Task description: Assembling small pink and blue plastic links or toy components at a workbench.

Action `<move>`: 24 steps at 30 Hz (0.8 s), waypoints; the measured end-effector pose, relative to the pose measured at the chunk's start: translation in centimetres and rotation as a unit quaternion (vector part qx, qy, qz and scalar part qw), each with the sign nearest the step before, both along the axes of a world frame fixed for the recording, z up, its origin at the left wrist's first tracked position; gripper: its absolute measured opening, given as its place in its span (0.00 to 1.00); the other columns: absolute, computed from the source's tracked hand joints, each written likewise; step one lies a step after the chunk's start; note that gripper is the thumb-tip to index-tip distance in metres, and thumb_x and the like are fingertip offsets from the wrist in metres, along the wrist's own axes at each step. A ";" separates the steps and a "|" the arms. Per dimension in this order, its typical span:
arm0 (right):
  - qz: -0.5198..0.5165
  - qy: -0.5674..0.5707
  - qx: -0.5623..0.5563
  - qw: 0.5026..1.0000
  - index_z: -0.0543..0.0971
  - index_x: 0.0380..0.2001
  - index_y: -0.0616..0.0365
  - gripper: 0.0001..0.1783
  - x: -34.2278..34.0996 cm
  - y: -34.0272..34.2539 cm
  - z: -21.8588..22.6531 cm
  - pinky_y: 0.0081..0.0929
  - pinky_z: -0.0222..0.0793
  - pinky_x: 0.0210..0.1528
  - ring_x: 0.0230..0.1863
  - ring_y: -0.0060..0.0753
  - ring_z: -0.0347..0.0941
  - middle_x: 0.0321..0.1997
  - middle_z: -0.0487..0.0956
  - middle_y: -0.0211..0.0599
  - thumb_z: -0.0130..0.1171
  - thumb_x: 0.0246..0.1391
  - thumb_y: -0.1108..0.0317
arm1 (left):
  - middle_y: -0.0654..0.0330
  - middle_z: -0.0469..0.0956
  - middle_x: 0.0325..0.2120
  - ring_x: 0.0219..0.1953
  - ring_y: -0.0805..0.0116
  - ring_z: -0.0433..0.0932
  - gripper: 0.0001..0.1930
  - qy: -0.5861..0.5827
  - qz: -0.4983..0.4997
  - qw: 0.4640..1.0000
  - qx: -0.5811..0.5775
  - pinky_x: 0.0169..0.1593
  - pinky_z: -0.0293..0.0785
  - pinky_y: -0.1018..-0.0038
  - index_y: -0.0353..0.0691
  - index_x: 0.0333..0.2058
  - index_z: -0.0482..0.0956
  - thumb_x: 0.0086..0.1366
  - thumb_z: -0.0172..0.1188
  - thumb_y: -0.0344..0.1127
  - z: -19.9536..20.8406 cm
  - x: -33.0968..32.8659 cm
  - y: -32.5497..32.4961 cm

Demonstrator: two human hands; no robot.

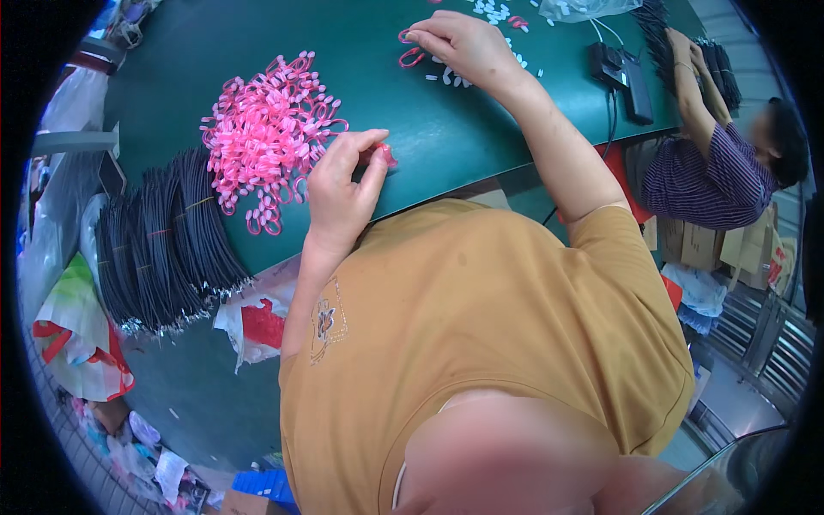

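Note:
My left hand (342, 184) is closed near the table's front edge. Its thumb and forefinger pinch a small pinkish-red piece (386, 155), partly hidden by the fingers. Farther out, my right hand (468, 51) has its fingertips together on a pink loop (404, 37). Another pink loop (412, 58) lies just below those fingertips. Small white pieces (455, 78) are scattered under and around the right hand. To the left of my left hand spreads a heap of pink loops with pale pink ends (266, 129).
Bundled black cables (167, 236) lie at the table's left edge. A black box with wires (635, 86) and a clear plastic bag (584, 9) are on the green table (378, 86). At the right, a co-worker in a striped shirt (708, 178) handles black cables (657, 43).

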State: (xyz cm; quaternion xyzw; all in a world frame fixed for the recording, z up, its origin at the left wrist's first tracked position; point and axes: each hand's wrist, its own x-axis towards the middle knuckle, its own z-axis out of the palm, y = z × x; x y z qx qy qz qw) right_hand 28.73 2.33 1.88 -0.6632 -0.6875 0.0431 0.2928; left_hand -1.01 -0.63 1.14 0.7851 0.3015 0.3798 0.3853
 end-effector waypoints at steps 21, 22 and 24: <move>0.186 -0.033 0.062 0.980 0.86 0.48 0.50 0.24 -9.1 -8.7 2.3 0.36 0.73 0.46 0.44 0.36 0.82 0.44 0.85 0.29 0.80 0.52 0.51 | 0.65 0.85 0.37 0.38 0.78 0.86 0.09 -0.057 0.064 0.994 -0.074 0.45 0.82 0.78 0.35 0.47 0.83 0.71 0.67 0.19 -1.2 -0.3 0.2; 0.174 -0.041 0.078 0.981 0.87 0.46 0.50 0.22 -9.6 -8.9 2.1 0.36 0.72 0.44 0.41 0.33 0.82 0.42 0.85 0.27 0.80 0.53 0.54 | 0.64 0.85 0.37 0.38 0.78 0.85 0.10 -0.056 0.059 0.994 -0.072 0.45 0.82 0.79 0.35 0.48 0.83 0.70 0.67 0.19 -1.3 -0.3 0.2; 0.177 -0.062 0.096 0.978 0.87 0.46 0.50 0.19 -9.7 -8.5 1.5 0.36 0.72 0.44 0.41 0.33 0.82 0.41 0.85 0.27 0.79 0.54 0.56 | 0.64 0.84 0.38 0.37 0.77 0.85 0.10 -0.054 0.055 0.995 -0.070 0.44 0.82 0.79 0.35 0.48 0.83 0.70 0.67 0.19 -1.5 -0.4 0.3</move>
